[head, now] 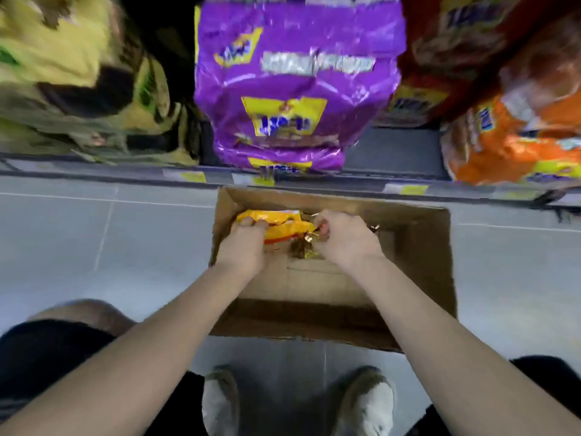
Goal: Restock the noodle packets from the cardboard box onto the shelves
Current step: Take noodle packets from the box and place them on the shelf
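Yellow noodle packets (276,226) lie bunched in the far left corner of the cardboard box (418,262), which sits open on the tiled floor (94,247) just in front of the bottom shelf (393,152). Your left hand (243,247) is curled over the near edge of the yellow bundle, fingers closed around it. Your right hand (344,236) is closed too, pinching at the crinkled gold wrapper (306,247) beside the bundle; the blur keeps it from being clear whether that hand has a whole packet or only a fold of film. The rest of the box floor looks bare, so this appears to be among the last of the stock. Above, purple multipacks (292,89) stand stacked at the shelf front, orange packs (515,146) to their right, yellow-green ones (72,80) to their left, with a dark open gap between purple and orange. You are at the pick-up step, by the look of it. The next move calls for gathering the loose packets into one firm two-handed hold, lifting them clear of the box wall, and finding the shelf slot that matches their colour, which is not visible from here.
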The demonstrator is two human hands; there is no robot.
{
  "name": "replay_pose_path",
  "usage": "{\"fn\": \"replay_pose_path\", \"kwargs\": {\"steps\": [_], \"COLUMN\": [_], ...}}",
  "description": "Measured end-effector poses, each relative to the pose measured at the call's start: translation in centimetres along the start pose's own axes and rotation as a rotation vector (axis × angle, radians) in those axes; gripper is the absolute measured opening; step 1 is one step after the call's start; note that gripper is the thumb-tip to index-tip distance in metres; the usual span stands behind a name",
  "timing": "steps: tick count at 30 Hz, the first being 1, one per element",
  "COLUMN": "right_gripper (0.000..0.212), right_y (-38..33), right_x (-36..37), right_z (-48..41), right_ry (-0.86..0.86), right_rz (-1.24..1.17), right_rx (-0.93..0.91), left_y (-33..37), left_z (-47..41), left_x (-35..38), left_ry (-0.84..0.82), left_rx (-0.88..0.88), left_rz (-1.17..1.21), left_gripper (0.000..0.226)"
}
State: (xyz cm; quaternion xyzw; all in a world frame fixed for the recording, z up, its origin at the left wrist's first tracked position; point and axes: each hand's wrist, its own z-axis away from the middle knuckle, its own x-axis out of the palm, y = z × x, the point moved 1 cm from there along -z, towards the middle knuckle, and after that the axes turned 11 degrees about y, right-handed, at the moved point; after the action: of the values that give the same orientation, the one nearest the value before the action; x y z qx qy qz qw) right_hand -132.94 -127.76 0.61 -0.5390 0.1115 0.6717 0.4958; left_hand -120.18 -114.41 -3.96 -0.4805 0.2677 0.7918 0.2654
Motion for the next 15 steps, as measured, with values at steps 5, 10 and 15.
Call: {"fn": "replay_pose_path", "kwargs": {"steps": [5,10,15], "right_gripper": [0.031,0.031,0.033], "right_y": [1.0,1.5,1.7], "right_x": [2.9,2.4,2.2], "right_z": [-2.8,-2.2,-3.0], "right_ry": [0.032,0.063,0.089], "right_rz": [0.034,0.048,0.040], "right_rx": [-0.001,-0.012,-0.048], "left_y": [-0.3,-0.4,-0.7], "left_z": [-3.0,-2.8,-2.6], "left_x": [3.8,4.0,4.1], "left_ry": [0.106,0.160,0.085], "left_rx": [0.057,0.082,0.105], "left_rz": [-0.186,-0.214,-0.248], "left_gripper": [0.051,0.046,0.044]}}
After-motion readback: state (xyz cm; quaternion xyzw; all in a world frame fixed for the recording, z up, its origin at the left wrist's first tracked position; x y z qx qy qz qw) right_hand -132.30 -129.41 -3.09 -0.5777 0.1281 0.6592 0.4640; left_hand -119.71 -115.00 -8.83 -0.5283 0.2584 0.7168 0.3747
